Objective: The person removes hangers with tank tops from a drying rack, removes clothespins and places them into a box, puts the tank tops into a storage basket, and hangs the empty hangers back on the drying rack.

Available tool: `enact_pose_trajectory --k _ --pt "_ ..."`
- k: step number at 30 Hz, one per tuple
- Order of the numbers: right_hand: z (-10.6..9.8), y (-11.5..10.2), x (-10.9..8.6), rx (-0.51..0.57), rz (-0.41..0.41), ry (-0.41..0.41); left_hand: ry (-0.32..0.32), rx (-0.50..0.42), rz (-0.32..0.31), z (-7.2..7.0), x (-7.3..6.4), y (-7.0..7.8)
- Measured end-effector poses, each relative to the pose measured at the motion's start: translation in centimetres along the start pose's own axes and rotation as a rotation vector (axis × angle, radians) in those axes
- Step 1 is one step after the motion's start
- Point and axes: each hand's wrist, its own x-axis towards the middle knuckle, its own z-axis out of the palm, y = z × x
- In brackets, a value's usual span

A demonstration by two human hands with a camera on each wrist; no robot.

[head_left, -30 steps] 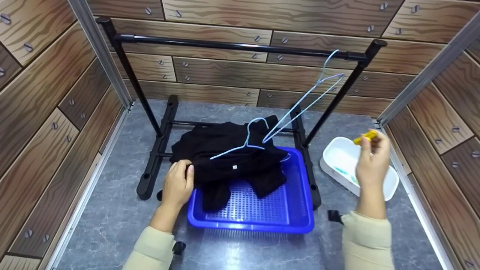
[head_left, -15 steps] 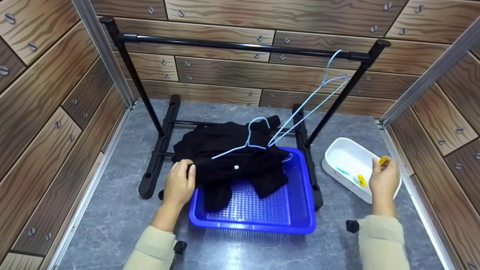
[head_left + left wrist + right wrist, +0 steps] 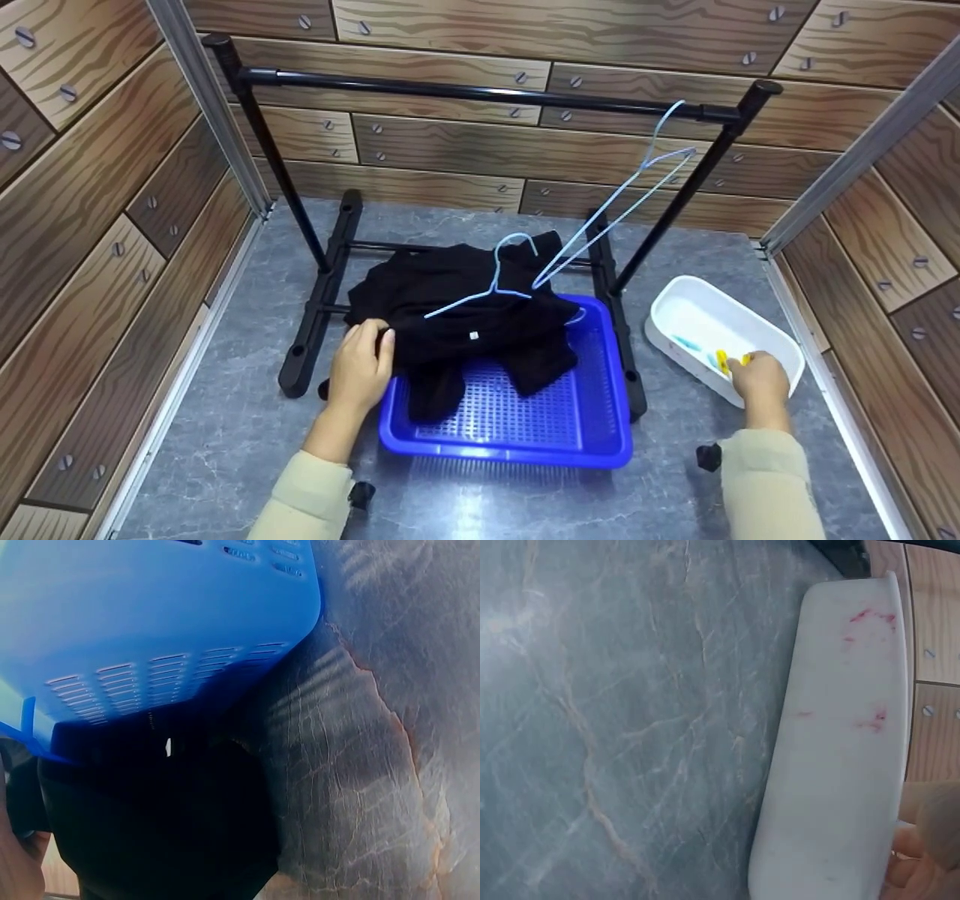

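My left hand grips the left edge of a black garment, which lies partly over a blue plastic basket. A light-blue wire hanger rests on the garment, its hook pointing up. In the left wrist view, dark cloth hangs beside the basket's slotted wall. On the right, my right hand reaches down into a white tub, pinching a yellow clothespin that is partly hidden by the hand. Another yellow clothespin and light-blue pieces lie in the tub.
A black clothes rack stands behind the basket. From the right end of its bar hangs a second light-blue wire hanger, slanting down toward the garment. Wood-patterned walls enclose the grey marbled floor.
My right hand has brought the yellow clothespin from above the tub down into it, moving toward its near right end. My left hand stays on the garment.
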Motion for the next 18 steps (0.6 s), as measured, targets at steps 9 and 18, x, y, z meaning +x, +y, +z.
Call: enact_pose_trajectory --k 9,18 --pt "0.0 -0.1 0.1 -0.035 -0.025 -0.069 -0.012 0.014 -0.014 0.1 0.1 0.3" --pt "-0.3 -2.5 -1.4 0.049 -0.039 0.076 -0.028 0.025 -0.020 0.1 0.2 0.4"
